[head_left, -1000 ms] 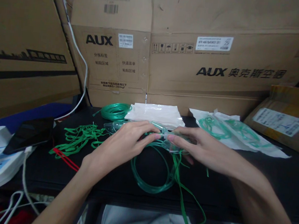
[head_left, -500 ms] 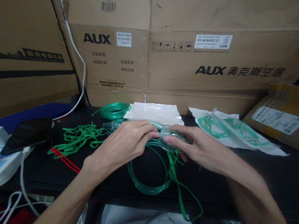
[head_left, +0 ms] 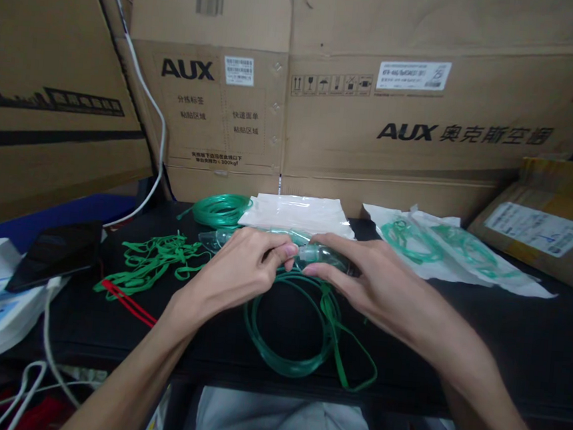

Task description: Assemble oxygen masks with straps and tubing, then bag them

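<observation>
My left hand [head_left: 241, 271] and my right hand [head_left: 361, 278] meet over a clear plastic oxygen mask [head_left: 325, 257] at the middle of the black table [head_left: 506, 341]. Both hands are closed on it, fingertips pinching at its left end where a green tube joins. The green tubing [head_left: 286, 335] loops down toward the table's front edge, with a flat green strap [head_left: 353, 365] trailing beside it. A second clear mask part [head_left: 214, 239] lies just left of my left hand.
A pile of green straps [head_left: 154, 264] with a red band [head_left: 126, 300] lies at left. A green tube coil [head_left: 219, 209] and white pouches [head_left: 296, 214] sit behind; packaged sets [head_left: 438, 252] at right. A phone [head_left: 55, 255] rests left. Cardboard boxes [head_left: 375, 122] wall the back.
Both hands drew slightly closer together on the mask, and the hanging strap loop rose from below the table edge onto the table front.
</observation>
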Motion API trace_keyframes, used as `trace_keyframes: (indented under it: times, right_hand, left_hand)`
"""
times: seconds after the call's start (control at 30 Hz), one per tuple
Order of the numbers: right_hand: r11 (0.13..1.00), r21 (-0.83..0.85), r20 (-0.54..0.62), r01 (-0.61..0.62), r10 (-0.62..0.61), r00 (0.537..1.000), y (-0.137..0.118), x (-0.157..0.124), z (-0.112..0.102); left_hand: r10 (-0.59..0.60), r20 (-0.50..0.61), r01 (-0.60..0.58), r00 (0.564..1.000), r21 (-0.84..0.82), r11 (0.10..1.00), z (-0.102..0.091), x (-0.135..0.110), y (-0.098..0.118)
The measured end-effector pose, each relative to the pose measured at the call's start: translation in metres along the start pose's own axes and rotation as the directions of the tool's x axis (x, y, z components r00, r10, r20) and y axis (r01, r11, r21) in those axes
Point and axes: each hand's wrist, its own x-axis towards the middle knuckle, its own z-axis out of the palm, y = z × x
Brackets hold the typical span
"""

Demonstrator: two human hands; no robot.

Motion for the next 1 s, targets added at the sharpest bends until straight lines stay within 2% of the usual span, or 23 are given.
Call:
trace_keyframes:
  times: [0.13, 0.27, 0.47, 0.7, 0.83, 1.0]
  right_hand:
    - [0.998, -0.045, -0.035, 0.054, -0.056, 0.998, 0.001, 0.001, 0.003]
    - [1.0, -0.006, -0.022, 0.028, -0.028, 0.999, 0.0, 0.002, 0.004]
    - [0.981, 0.156, 0.103, -0.116, 0.101, 0.99, 0.006, 0.006, -0.001]
    - [0.932, 0.312, 0.218, -0.185, 0.119, 0.969, 0.007, 0.006, -0.013]
    - [0.913, 0.361, 0.234, -0.189, 0.107, 0.966, 0.006, 0.005, -0.014]
    - [0.932, 0.311, 0.215, -0.185, 0.12, 0.969, 0.008, 0.008, -0.01]
  left_hand:
    - [-0.044, 0.014, 0.045, 0.999, -0.022, 0.999, 0.0, 0.0, -0.001]
    - [-0.048, 0.01, 0.048, 0.999, -0.005, 0.999, 0.001, -0.001, -0.001]
    - [0.061, -0.035, -0.056, 0.998, 0.123, 0.991, 0.001, -0.002, -0.004]
    - [0.195, -0.084, -0.177, 0.977, 0.187, 0.966, 0.001, -0.003, -0.003]
    - [0.26, -0.109, -0.226, 0.959, 0.253, 0.941, 0.004, -0.003, -0.004]
    - [0.29, -0.108, -0.237, 0.951, 0.346, 0.908, 0.01, -0.002, -0.005]
